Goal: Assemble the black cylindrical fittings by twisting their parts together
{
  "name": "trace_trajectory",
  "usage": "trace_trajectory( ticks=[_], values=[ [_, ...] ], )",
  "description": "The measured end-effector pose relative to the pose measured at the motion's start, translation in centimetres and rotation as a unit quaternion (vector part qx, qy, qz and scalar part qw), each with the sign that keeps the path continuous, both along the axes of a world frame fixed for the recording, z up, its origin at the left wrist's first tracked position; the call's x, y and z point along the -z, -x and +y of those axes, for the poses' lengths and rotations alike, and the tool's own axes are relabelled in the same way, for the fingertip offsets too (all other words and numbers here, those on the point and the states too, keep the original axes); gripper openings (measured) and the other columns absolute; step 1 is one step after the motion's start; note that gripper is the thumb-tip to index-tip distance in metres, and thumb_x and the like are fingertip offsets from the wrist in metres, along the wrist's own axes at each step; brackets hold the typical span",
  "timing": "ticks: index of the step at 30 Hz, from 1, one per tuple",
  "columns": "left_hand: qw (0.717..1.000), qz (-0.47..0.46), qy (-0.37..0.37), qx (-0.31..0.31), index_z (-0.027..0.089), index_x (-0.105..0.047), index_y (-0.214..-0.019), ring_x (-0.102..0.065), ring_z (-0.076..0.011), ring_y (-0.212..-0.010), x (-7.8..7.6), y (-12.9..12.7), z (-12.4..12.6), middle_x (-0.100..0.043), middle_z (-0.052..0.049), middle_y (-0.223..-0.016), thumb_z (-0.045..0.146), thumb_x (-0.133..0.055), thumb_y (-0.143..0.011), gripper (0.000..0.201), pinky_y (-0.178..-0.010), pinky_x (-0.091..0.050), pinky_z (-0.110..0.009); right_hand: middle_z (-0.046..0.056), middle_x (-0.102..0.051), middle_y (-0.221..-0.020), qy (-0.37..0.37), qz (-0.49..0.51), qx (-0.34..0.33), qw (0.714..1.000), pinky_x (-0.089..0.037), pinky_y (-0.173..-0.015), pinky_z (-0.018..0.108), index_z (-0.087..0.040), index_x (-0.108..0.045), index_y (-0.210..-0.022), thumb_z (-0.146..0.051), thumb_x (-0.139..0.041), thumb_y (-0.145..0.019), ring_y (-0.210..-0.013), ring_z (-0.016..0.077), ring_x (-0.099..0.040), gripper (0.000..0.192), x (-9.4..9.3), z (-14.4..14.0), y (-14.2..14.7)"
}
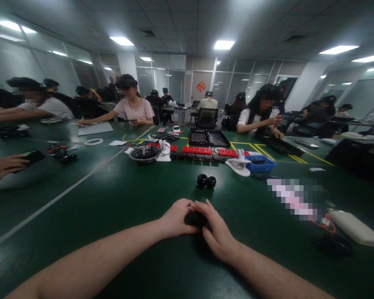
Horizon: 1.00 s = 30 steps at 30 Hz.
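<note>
Step in hand, from L to R: the person's left hand (pixel 177 216) is curved about the L side of a small black object (pixel 195 219), and the right hand (pixel 218 230) is curved about its R side. So the grip of both hands is closed on this object, w/ the fingers nearly meeting above it. The object is at the near middle of the green bench (pixel 137 197), nearer to the body than the pair of black round pieces (pixel 206 181). To do such handling well, IMO, the L hand should steady it w/ light, even pressure, the R hand should make the finer adjustments, & both wrists should be low, so a slip costs little.

Hard to see, also L to R: at the L edge, another person's hand (pixel 3 169) is cut off by the frame; the kind of black item (pixel 33 158) in it is unclear. The L palm is hidden. The object is mostly covered, so I can't tell its full shape, or if it touches the bench. Farther R, a pixelated patch (pixel 294 201) masks sth pinkish, & the dark bundle (pixel 335 244) near the cream pouch (pixel 357 227) is too dim to identify.
</note>
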<state>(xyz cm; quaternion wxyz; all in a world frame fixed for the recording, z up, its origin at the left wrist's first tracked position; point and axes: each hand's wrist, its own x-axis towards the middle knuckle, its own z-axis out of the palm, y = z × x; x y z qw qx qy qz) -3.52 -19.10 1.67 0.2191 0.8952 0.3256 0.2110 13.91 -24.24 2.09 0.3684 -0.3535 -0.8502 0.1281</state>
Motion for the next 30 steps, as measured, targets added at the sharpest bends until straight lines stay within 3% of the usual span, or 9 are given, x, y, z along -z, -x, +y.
trace_trajectory(
  ticks=[2,9,18,21,25,30],
  values=[
    [1.0,0.006,-0.002,0.001,0.02,-0.057,-0.103,-0.044,-0.0238,-0.103,0.0,0.05,0.0,-0.052,-0.005,-0.109,0.037,-0.068,-0.063,0.045,-0.09,-0.035,-0.037,0.01,-0.045,-0.123,-0.011,0.001,0.022,1.0,-0.021,-0.102,0.052,-0.019,-0.029,-0.125,-0.009,-0.04,-0.07,-0.118,0.0247,-0.039,0.057,-0.02,-0.07,0.01],
    [1.0,0.015,-0.017,0.007,0.018,-0.058,-0.097,-0.044,-0.0238,-0.101,0.35,0.14,0.12,-0.052,-0.007,-0.107,0.043,-0.065,-0.067,0.04,-0.09,-0.035,-0.037,0.013,-0.049,-0.111,-0.012,0.012,0.149,0.989,-0.04,-0.088,0.048,-0.018,-0.039,-0.116,-0.029,-0.057,-0.071,-0.105,0.0282,-0.045,0.05,0.44,0.43,0.24],
    [1.0,0.015,-0.02,0.008,0.018,-0.058,-0.099,-0.044,-0.0232,-0.102,0.66,0.11,0.29,-0.05,-0.006,-0.108,0.035,-0.067,-0.065,0.039,-0.09,-0.036,-0.036,0.011,-0.052,-0.104,0.001,0.005,0.17,0.985,-0.042,-0.084,0.048,-0.019,-0.045,-0.108,-0.028,-0.064,-0.065,-0.099,0.0277,-0.049,0.048,0.65,0.67,0.49],
    [1.0,0.012,-0.015,0.007,0.018,-0.058,-0.1,-0.044,-0.0235,-0.102,0.54,0.09,0.19,-0.05,-0.006,-0.108,0.033,-0.067,-0.065,0.039,-0.09,-0.036,-0.036,0.009,-0.054,-0.102,0.015,0.026,0.122,0.992,-0.044,-0.084,0.043,-0.019,-0.043,-0.11,-0.019,-0.056,-0.069,-0.096,0.0238,-0.052,0.043,0.56,0.55,0.48],
    [1.0,0.011,-0.01,0.002,0.019,-0.058,-0.099,-0.042,-0.0245,-0.105,0.38,0.15,0.12,-0.05,-0.006,-0.11,0.038,-0.067,-0.064,0.04,-0.092,-0.034,-0.038,0.01,-0.047,-0.119,0.027,0.041,0.048,0.998,-0.037,-0.094,0.042,-0.018,-0.032,-0.122,-0.009,-0.045,-0.065,-0.11,0.023,-0.045,0.059,0.54,0.3,0.21],
    [1.0,0.013,-0.005,0.007,0.02,-0.058,-0.098,-0.044,-0.0243,-0.103,0.19,0.19,0.08,-0.05,-0.006,-0.108,0.04,-0.066,-0.066,0.038,-0.089,-0.036,-0.038,0.012,-0.043,-0.122,0.029,0.035,0.11,0.993,-0.034,-0.095,0.046,-0.018,-0.033,-0.122,-0.018,-0.052,-0.069,-0.114,0.0269,-0.04,0.057,0.9,0.56,0.02]
  ],
)
